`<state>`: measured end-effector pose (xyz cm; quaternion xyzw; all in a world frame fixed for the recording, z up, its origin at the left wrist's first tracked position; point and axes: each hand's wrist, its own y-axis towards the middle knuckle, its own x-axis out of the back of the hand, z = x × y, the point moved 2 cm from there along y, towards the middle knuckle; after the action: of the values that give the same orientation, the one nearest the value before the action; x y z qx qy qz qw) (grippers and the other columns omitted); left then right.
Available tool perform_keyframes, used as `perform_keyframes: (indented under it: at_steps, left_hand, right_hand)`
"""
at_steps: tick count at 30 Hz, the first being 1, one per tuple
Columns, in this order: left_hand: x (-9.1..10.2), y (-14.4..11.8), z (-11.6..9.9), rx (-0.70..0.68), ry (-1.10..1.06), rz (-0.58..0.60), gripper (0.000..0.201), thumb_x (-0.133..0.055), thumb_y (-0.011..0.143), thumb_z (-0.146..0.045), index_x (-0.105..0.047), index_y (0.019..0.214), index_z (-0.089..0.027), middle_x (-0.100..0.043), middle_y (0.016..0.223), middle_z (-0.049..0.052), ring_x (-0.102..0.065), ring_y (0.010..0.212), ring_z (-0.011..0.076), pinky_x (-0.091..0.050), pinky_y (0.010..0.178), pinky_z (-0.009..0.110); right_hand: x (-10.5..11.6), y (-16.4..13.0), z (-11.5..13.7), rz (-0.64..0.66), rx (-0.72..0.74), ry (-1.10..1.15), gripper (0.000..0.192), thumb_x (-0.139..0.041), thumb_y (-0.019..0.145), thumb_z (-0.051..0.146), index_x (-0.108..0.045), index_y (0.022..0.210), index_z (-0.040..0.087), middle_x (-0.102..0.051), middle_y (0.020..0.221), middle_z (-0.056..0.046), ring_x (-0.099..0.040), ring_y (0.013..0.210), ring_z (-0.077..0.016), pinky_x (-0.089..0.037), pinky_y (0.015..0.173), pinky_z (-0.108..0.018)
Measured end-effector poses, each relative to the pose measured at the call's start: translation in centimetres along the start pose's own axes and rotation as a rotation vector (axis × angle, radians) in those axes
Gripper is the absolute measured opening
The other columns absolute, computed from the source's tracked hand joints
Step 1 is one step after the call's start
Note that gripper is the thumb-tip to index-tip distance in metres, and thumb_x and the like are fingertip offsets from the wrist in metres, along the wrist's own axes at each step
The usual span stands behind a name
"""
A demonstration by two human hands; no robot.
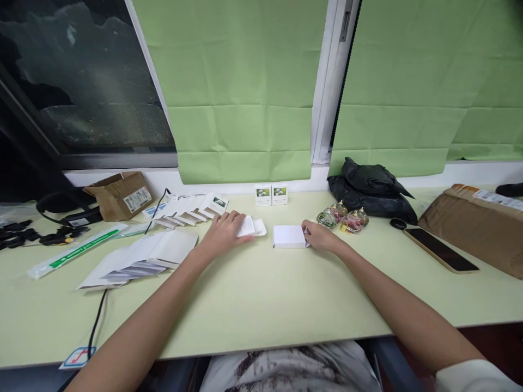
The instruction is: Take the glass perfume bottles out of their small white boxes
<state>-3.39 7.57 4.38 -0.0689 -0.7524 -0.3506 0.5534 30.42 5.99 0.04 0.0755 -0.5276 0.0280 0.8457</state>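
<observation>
My left hand (229, 231) is closed around a small white printed carton (247, 227), whose flap (260, 227) sticks out to the right. To the right of it, my right hand (317, 235) grips the right end of a plain white box (289, 237) lying on the table. A gap separates the two. Behind them stand two small white boxes with a green flower picture (263, 195), side by side. Left of my left hand lie a row of flattened printed cartons (192, 209) and a fanned stack of plain white cartons (143, 255).
Several glass ornaments (343, 216) lie right of my right hand, before black plastic bags (370, 190). A phone (441, 249), a mouse (397, 224) and a brown parcel (478, 223) are farther right. An open cardboard box (120, 197) and a black cable (98, 321) are at left.
</observation>
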Motion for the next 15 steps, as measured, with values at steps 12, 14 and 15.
perform_keyframes:
  at_steps: [12,14,15]
  left_hand:
    - [-1.9,0.6,-4.5,0.602,-1.633,-0.126,0.069,-0.058,0.093,-0.073,-0.061,0.138,-0.021,-0.067,0.142,0.014,-0.063,0.132,0.032,-0.056,0.108,0.042]
    - [-1.8,0.4,-5.2,0.583,-1.683,-0.13,0.06,-0.063,0.095,-0.066,-0.062,0.135,-0.021,-0.066,0.144,0.012,-0.062,0.134,0.0308,-0.057,0.109,0.041]
    - [-1.7,0.3,-5.4,0.562,-1.695,-0.123,0.056,-0.063,0.096,-0.063,-0.063,0.133,-0.021,-0.066,0.144,0.012,-0.062,0.134,0.0303,-0.057,0.109,0.041]
  right_hand:
    - [1.5,-3.1,6.2,-0.309,0.146,0.253,0.02,-0.048,0.103,0.037,-0.062,0.098,0.023,-0.064,0.076,-0.002,-0.056,0.068,-0.0185,-0.032,0.062,-0.029]
    - [0.2,-3.5,7.7,-0.129,0.162,0.576,0.03,-0.054,0.1,0.049,-0.063,0.09,0.023,-0.057,0.066,0.002,-0.05,0.06,-0.015,-0.032,0.056,-0.026]
    - [-0.5,-3.7,8.3,-0.012,0.141,0.726,0.033,-0.056,0.098,0.053,-0.064,0.09,0.022,-0.055,0.064,0.004,-0.047,0.055,-0.0132,-0.031,0.052,-0.025]
